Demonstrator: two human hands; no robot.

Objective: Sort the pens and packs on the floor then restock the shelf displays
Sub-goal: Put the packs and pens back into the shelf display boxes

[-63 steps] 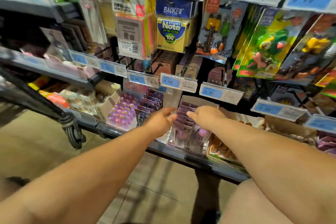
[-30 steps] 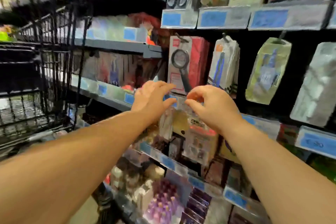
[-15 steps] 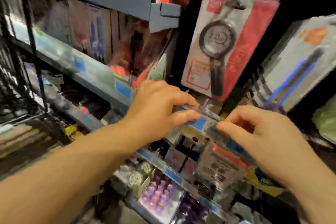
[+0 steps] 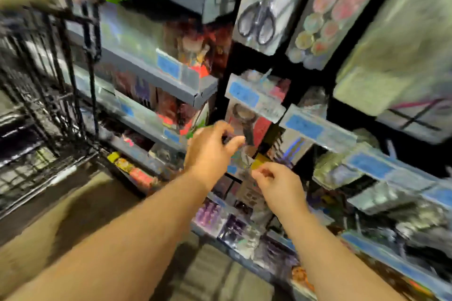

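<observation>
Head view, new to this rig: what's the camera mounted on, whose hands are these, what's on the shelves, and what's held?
No robot here: one camera worn on a person's head looks forward and down at their bare hands. The left hand and right hand reach toward shop shelves hung with packs: a scissors pack, a magnifier pack, blue price tags. A black wire cart stands to the left. The right hand pinches a small clear pack. The left hand's fingers curl just above it, but blur hides any grip.
</observation>
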